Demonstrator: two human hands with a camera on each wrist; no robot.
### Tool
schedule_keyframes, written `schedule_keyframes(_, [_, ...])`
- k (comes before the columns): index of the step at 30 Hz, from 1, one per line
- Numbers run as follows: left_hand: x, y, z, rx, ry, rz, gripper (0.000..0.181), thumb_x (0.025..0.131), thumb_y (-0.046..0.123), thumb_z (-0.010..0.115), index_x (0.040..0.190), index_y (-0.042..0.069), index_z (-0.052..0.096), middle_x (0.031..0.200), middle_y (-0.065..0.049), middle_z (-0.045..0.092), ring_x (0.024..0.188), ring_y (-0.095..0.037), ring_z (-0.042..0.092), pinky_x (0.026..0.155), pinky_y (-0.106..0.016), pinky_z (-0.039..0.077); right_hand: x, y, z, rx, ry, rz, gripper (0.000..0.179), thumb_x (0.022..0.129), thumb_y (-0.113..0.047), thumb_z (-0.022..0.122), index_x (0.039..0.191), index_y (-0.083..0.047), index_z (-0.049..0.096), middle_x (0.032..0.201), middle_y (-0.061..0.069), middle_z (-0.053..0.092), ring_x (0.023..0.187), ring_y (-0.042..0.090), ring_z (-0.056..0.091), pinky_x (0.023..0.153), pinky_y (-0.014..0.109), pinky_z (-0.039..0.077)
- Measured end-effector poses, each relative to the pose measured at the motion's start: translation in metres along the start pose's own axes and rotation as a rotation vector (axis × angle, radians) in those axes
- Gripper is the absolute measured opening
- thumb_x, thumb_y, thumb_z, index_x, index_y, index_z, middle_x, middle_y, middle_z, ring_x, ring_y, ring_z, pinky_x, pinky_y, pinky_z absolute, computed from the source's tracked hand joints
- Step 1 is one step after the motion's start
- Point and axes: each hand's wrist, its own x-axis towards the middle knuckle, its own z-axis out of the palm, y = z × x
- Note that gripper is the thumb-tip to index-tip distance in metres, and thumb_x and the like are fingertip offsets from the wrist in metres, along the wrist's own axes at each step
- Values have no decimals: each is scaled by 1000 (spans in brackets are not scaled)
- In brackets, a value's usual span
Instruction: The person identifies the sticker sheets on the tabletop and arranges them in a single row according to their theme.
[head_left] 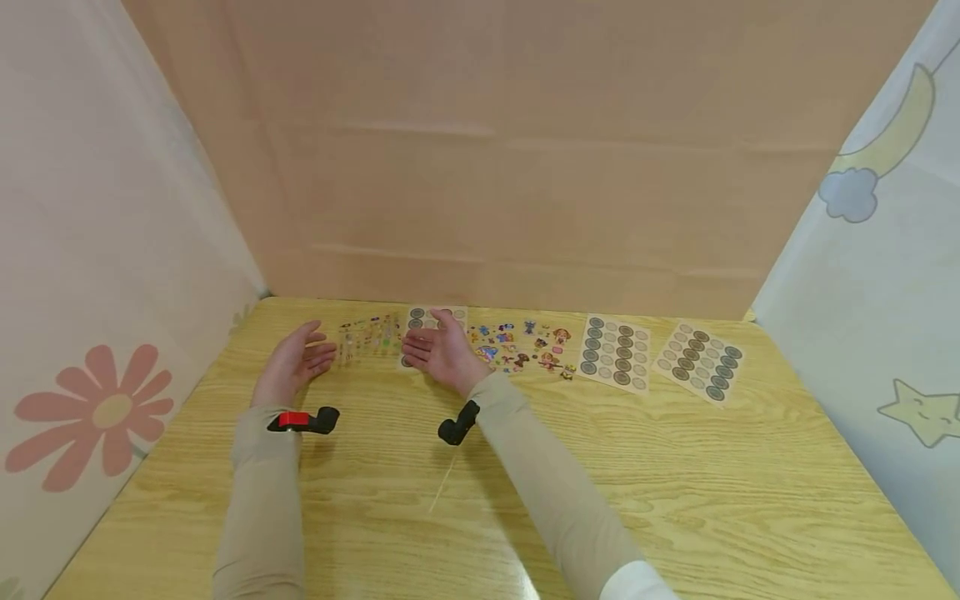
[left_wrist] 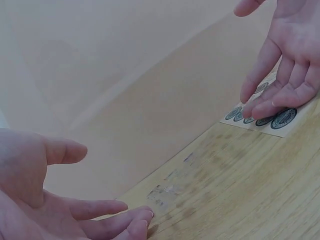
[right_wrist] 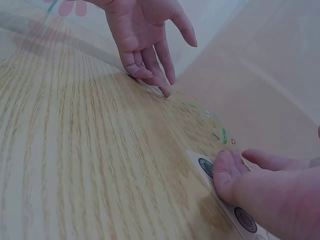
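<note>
My left hand is at the left of the row of sticker sheets, fingers relaxed and palm turned inward. Facing it from the other side is my right hand, its fingers loosely extended over a pale sheet of round, coin-like stickers and partly hiding it. Between the two hands lies a see-through sheet with small colourful stickers; in the left wrist view this clear sheet shows faint prints near the left fingertips. Neither hand holds anything.
Right of my right hand lie colourful cartoon stickers. Beyond them are two more round-sticker sheets, one nearly straight and one tilted. A brown paper wall rises behind the wooden table, with patterned side walls.
</note>
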Motion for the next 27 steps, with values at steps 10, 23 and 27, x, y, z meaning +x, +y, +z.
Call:
schedule_keyframes(10, [6,-5,-2,122,25,23,62,101,26,49,150,0,22,142,-21,35,103,-18,55,105,-35,37,0,1,3,11,22,4,69,98,-42,42,144,8,31,146,24,32,135,35,32,111,41,28])
schedule_keyframes(23, [3,-7,-2,96,20,-4,68,100,27,50,150,-2,15,145,-24,30,129,-33,40,105,-38,38,8,18,12,-174,152,-13,30,95,5,51,122,17,53,120,30,56,113,37,57,93,37,49])
schedule_keyframes(27, [0,-7,-3,87,-10,-2,69,100,29,51,150,-2,15,145,-25,30,129,-34,40,105,-38,38,6,21,15,-202,183,-3,28,92,5,57,118,14,59,113,26,62,104,32,63,86,34,53])
